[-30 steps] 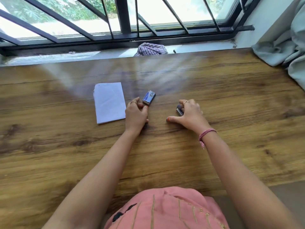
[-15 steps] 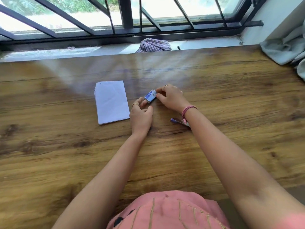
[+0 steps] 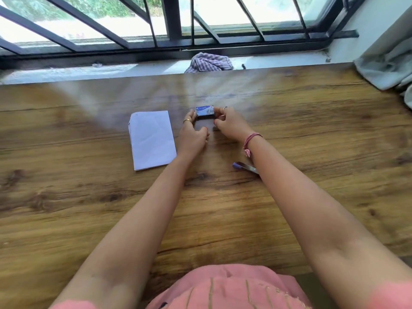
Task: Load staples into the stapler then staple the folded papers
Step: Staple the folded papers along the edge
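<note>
Head view
Table: I am sitting at a big wooden table. It is brown with dark wavy lines, and light is shining on the far part.
Window: dark metal bars are standing behind the table. It is very bright outside.
Sill: a checked cloth is lying bunched up on the pale ledge, right at the table's far edge.
Curtain: grey cloth is hanging at the right, and the picture's edge is cutting it off.
Staple box: I am holding a small box with a blue top and dark sides. It is sitting between my two hands, just beyond the papers' far right corner. The word on it is too small to read. I cannot tell if it is touching the table.
Left hand: my fingers are curling and pinching the box's left end. I am wearing a ring.
Right hand: my fingers are pinching the box's right end. A pink thread band is sitting on my wrist.
Folded papers: a flat white stack is lying on the table, just left of my left hand.
Stapler: it is lying on the table by my right arm. My arm is hiding most of it. I am seeing only a purple tip and a shiny metal strip.
Me: my pink top is showing at the bottom.
</note>
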Available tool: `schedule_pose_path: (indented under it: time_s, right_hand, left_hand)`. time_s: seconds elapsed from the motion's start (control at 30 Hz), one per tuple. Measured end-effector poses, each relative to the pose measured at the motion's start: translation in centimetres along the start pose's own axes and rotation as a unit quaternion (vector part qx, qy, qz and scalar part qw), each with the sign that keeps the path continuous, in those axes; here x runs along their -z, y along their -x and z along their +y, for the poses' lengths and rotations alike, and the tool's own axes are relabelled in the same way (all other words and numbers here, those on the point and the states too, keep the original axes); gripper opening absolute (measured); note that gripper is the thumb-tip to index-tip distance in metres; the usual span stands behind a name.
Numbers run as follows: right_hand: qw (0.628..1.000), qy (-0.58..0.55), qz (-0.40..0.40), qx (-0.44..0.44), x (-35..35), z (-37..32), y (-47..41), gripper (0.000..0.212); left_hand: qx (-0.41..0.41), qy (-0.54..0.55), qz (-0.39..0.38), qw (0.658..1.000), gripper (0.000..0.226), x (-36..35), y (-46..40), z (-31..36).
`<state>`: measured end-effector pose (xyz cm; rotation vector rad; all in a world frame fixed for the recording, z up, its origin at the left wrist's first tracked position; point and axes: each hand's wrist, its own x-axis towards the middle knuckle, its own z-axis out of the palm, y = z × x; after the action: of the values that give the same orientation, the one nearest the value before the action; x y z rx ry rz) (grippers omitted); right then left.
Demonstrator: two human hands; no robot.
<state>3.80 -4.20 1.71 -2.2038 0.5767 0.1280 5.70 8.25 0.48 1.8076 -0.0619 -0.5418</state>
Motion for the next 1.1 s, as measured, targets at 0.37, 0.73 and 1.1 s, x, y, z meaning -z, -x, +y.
schedule_pose_path:
  time_s: [0.37,0.73,1.1]
  right_hand:
    - [0.997,-0.052,0.059,0.024,3.9,2.1,3.0,0.040]
    - [0.997,0.018,0.074,0.008,1.9,9.3,12.6,0.094]
    - [0.974,0.134,0.165,0.079,-0.7,10.1,13.3,0.055]
  left_hand:
    - [-0.107,-0.072,0.067,0.989,0.045,3.0,1.8,0.2]
    - [0.042,-0.348,0.259,0.900,0.073,9.2,2.9,-3.5]
    - [0.115,-0.294,0.209,0.926,0.097,8.3,3.6,-3.2]
